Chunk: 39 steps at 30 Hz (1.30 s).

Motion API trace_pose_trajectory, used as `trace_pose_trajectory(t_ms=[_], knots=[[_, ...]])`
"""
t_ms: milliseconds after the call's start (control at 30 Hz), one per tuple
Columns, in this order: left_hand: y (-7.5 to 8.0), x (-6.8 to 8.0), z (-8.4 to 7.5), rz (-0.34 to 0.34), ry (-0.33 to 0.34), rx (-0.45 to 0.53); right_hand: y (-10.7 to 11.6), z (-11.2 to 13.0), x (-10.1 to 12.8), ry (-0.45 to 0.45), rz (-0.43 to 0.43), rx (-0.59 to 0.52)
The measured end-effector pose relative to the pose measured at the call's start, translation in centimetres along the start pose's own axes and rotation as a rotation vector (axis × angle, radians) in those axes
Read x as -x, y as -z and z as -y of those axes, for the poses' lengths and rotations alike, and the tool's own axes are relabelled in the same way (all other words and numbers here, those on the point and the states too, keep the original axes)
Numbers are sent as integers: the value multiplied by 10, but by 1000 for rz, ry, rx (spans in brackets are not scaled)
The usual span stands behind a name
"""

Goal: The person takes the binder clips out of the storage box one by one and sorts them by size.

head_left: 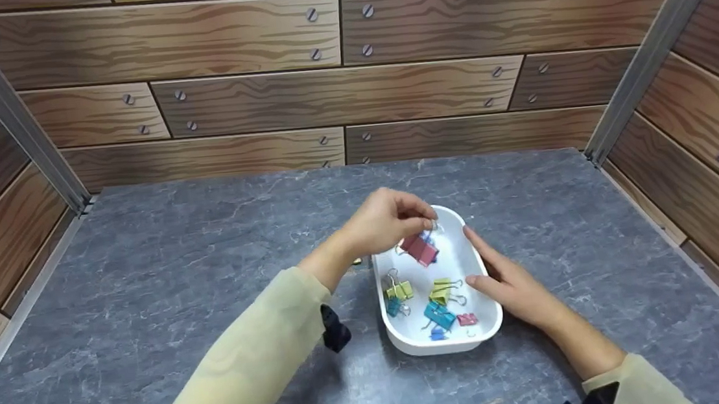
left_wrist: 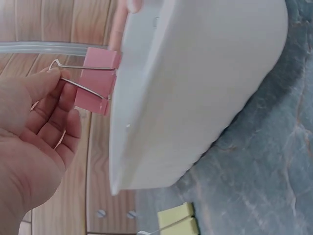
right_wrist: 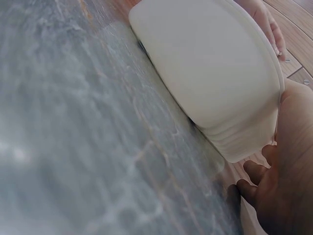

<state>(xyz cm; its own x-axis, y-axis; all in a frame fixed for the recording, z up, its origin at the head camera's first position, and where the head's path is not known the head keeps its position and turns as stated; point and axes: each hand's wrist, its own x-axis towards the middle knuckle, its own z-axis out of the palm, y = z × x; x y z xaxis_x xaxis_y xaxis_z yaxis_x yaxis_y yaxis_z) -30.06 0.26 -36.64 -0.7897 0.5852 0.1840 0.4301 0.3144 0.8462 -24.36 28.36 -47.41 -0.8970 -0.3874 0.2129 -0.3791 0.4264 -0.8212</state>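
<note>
The risk, as I judge it, sits in my left hand (head_left: 382, 221): I pinch the pink binder clip (head_left: 420, 249) only by its thin wire handles, and it hangs tilted over the far end of the white tray (head_left: 485, 337). If my hold slackens, the wire could slide out and the clip drop wherever it swings, perhaps striking the rim and bouncing onto the grey worktop (head_left: 175, 257). The tray looks light, so a knock could shift it too.

In the left wrist view my fingers (left_wrist: 58, 105) are curled narrow, thumb against fingertips, closed on the wire loops with the pink body just beside the tray's outer wall. My right hand (head_left: 513, 283) lies along the tray's right side, fingers nearly straight and relaxed, touching the rim and steadying it without gripping. Green, blue and pink clips (head_left: 440, 292) lie loose inside the tray. A yellow clip (left_wrist: 178, 220) rests on the worktop, just beside the tray.
</note>
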Motion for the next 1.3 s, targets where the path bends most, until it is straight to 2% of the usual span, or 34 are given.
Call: trace_pose_trajectory(t_ms=[100,300,700,800,967,1300], knots=[[12,6,-5,-67,-14,39,0,1,0,-6,-6,15],[38,20,-11,-188,2,106,0,2,0,-5,-16,33],[79,47,8,-393,52,105,0,1,0,2,-20,47],[86,54,15,-421,65,101,0,1,0,-2,-22,55],[92,65,28,-435,131,85,0,0,0,42,-36,70],[100,84,57,-475,198,135,0,2,0,57,-41,105]])
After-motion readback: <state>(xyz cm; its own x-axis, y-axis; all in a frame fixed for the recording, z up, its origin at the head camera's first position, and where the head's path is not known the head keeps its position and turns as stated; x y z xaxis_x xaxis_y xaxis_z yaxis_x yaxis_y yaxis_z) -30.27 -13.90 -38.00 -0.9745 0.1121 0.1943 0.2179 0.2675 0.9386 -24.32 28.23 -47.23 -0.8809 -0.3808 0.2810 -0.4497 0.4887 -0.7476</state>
